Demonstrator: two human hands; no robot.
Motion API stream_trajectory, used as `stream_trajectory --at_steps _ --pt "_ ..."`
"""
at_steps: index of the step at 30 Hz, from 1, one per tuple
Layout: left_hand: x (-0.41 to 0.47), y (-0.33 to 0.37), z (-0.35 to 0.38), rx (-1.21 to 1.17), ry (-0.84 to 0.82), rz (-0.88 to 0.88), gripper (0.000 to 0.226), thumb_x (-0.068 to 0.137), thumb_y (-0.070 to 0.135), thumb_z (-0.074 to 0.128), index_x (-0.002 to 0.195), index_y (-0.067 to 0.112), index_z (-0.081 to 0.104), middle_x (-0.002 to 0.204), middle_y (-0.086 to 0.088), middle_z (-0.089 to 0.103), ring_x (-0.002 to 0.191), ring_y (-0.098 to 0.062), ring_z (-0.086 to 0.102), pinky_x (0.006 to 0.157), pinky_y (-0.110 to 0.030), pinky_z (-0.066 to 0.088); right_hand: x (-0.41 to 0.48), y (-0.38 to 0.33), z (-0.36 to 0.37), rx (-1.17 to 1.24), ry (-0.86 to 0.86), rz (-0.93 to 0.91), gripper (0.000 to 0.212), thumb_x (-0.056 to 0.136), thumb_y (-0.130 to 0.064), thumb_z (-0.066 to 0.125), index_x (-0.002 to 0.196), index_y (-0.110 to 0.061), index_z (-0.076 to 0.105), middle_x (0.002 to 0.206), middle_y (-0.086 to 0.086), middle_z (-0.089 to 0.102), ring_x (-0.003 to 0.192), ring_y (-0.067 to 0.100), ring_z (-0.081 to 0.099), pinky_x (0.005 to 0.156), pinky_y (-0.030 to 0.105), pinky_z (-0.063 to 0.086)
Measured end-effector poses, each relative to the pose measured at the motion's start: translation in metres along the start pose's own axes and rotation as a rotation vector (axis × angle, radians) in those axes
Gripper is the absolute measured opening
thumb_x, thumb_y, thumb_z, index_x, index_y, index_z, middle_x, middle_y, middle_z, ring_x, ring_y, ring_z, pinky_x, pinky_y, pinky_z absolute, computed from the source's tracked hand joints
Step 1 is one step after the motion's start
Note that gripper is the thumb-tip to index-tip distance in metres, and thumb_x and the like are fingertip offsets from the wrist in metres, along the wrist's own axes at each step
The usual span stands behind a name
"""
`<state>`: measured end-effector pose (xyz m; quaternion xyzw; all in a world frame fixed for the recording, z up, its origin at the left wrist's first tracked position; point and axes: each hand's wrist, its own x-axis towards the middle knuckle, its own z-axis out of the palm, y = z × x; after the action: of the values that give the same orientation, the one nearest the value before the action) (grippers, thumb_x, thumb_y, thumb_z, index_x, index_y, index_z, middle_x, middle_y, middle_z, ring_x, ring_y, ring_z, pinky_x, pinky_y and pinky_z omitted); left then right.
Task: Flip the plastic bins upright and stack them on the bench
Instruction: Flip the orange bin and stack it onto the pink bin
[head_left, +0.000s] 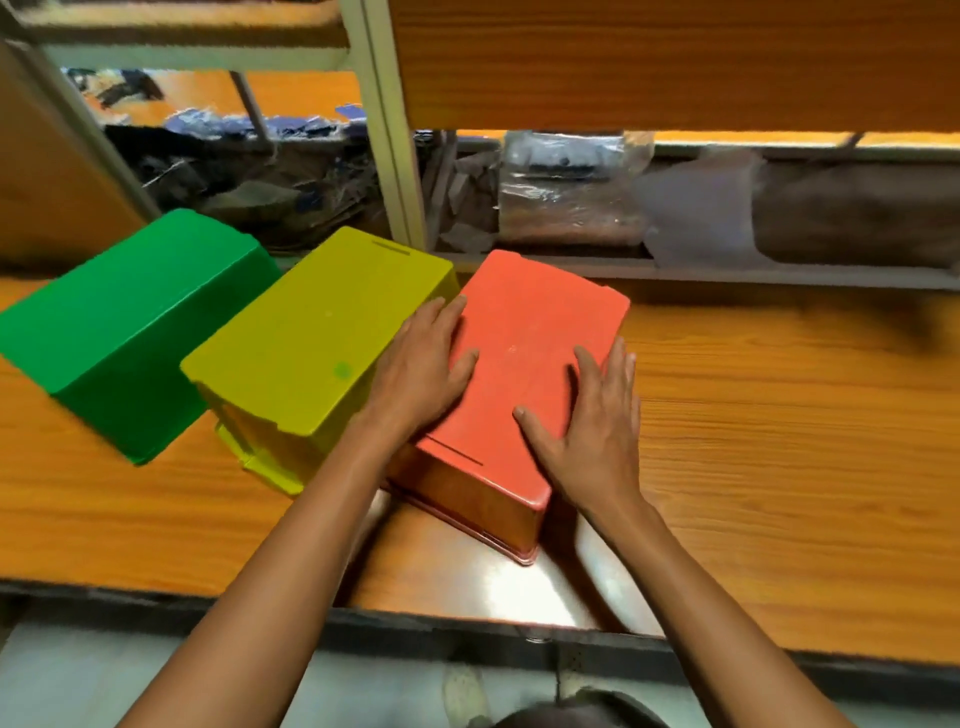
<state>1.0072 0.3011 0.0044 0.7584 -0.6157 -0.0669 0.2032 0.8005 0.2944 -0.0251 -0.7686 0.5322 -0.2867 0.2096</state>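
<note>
Three plastic bins lie upside down, side by side, on the wooden bench (779, 441). The green bin (130, 327) is on the left, the yellow bin (311, 332) in the middle and the red bin (535, 332) on the right. My left hand (421, 364) rests flat on the left side of the red bin's upturned bottom, fingers apart, next to the yellow bin. My right hand (592, 431) lies flat on the red bin's right side, fingers spread, some over its right edge. Neither hand grips the bin.
A metal shelf post (389, 156) stands behind the yellow bin. Behind the bench a lower shelf holds plastic-wrapped bundles (566, 192) and dark clutter. A wooden panel (675, 62) hangs overhead at the back. The bench's dark front edge (467, 629) runs near me.
</note>
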Motion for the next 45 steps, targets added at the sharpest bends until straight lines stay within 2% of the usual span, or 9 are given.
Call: stream_trajectory --at_steps 5,8,14,23,26,31,35,40,45 --pt "0.017 0.0 -0.001 -0.116 -0.107 -0.114 0.068 0.094 0.041 0.059 0.153 0.016 0.035 0.151 -0.011 0.048 0.137 -0.029 0.046 0.111 -0.04 0.039 0.002 0.004 0.005 0.326 -0.046 0.264 0.124 0.063 -0.068 0.075 0.156 -0.02 0.008 0.161 0.013 0.026 0.147 0.03 0.03 0.117 0.049 0.033" --pt "0.018 0.007 0.0 -0.162 -0.123 -0.149 0.069 0.095 0.041 0.058 0.155 0.02 0.032 0.152 -0.011 0.048 0.137 -0.03 0.047 0.11 -0.041 0.04 0.005 0.008 0.002 0.478 -0.073 0.302 0.115 0.06 -0.065 0.075 0.153 -0.03 0.018 0.145 -0.003 0.05 0.126 0.019 0.056 0.104 0.048 0.047" --pt "0.012 0.041 0.016 -0.259 -0.111 -0.259 0.068 0.097 0.043 0.055 0.156 0.022 0.029 0.15 -0.014 0.049 0.136 -0.034 0.047 0.109 -0.042 0.04 0.021 0.021 -0.033 0.491 -0.081 0.266 0.091 0.068 -0.067 0.066 0.145 -0.033 0.034 0.137 -0.006 0.057 0.12 0.016 0.06 0.102 0.05 0.048" --pt "0.008 0.094 0.046 -0.785 -0.056 -0.383 0.052 0.095 0.048 0.05 0.144 0.031 0.045 0.132 0.008 0.06 0.121 -0.02 0.057 0.105 -0.04 0.044 0.062 0.01 -0.118 0.25 -0.069 0.153 0.056 0.094 -0.051 0.049 0.141 -0.02 0.049 0.146 0.001 0.054 0.135 0.024 0.048 0.106 0.031 0.036" --pt "-0.004 0.111 0.069 -0.986 -0.075 -0.476 0.044 0.102 0.044 0.044 0.143 0.028 0.045 0.134 0.0 0.061 0.118 -0.02 0.059 0.105 -0.042 0.046 0.074 0.008 -0.135 0.063 -0.059 0.031 0.053 0.096 -0.041 0.033 0.139 -0.019 0.054 0.148 0.004 0.053 0.138 0.025 0.045 0.114 0.042 0.033" --pt "0.003 0.102 0.101 -0.888 -0.011 -0.445 0.087 0.083 0.08 0.026 0.138 0.019 0.053 0.14 -0.009 0.056 0.131 -0.027 0.051 0.111 -0.05 0.04 0.085 0.014 -0.148 -0.386 -0.204 -0.065 0.044 0.098 -0.045 0.038 0.139 -0.034 0.049 0.15 0.002 0.045 0.14 0.028 0.038 0.105 0.055 0.039" --pt "0.023 0.13 0.04 -1.055 0.15 -0.266 0.048 0.104 0.046 0.039 0.123 0.009 0.062 0.114 0.001 0.066 0.104 0.0 0.062 0.091 -0.019 0.048 0.09 0.027 -0.144 -0.38 -0.313 0.136 0.078 0.089 -0.071 0.041 0.151 -0.024 0.028 0.165 0.017 0.007 0.152 0.039 0.011 0.116 0.06 0.021" --pt "0.036 0.136 0.033 -1.227 0.151 -0.374 0.035 0.104 0.026 0.047 0.135 0.01 0.054 0.123 -0.01 0.065 0.103 -0.019 0.064 0.076 -0.028 0.052 0.092 0.037 -0.141 0.11 -0.209 0.063 0.048 0.093 -0.018 0.058 0.14 -0.019 0.047 0.137 0.005 0.06 0.126 0.027 0.056 0.105 0.042 0.045" --pt "0.025 0.14 0.047 -1.418 0.042 -0.482 0.049 0.1 0.002 0.044 0.147 0.015 0.04 0.123 -0.019 0.062 0.08 -0.018 0.065 0.058 -0.028 0.055 0.09 0.04 -0.141 0.361 -0.152 0.111 0.054 0.085 0.007 0.053 0.13 -0.021 0.059 0.112 -0.005 0.07 0.098 0.005 0.064 0.081 0.015 0.047"
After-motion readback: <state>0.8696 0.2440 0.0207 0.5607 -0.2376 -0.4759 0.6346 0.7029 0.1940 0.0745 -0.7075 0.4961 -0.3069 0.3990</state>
